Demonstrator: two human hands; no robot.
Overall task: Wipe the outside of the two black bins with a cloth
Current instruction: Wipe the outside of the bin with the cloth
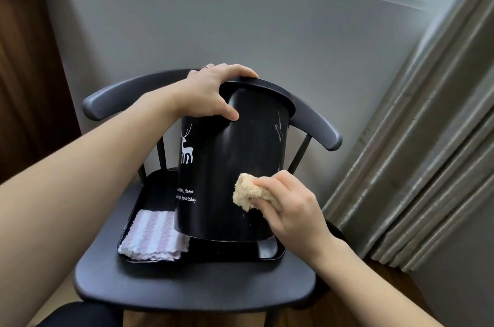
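A black bin [230, 166] with a white deer print and white lettering stands tilted away from me on a black tray [267, 249]. My left hand [211, 94] grips its upper rim, fingers over the edge and thumb on the outer wall. My right hand [291, 203] holds a bunched tan cloth [247, 191] and presses it against the bin's lower right side. Only one bin shows in this view.
The tray sits on the seat of a dark chair [187, 284] with a curved backrest. A folded pink-and-white striped cloth [153, 235] lies in the tray's left part. Grey curtains [417, 161] hang at the right, a wall stands behind, and a wooden door [24, 86] is at the left.
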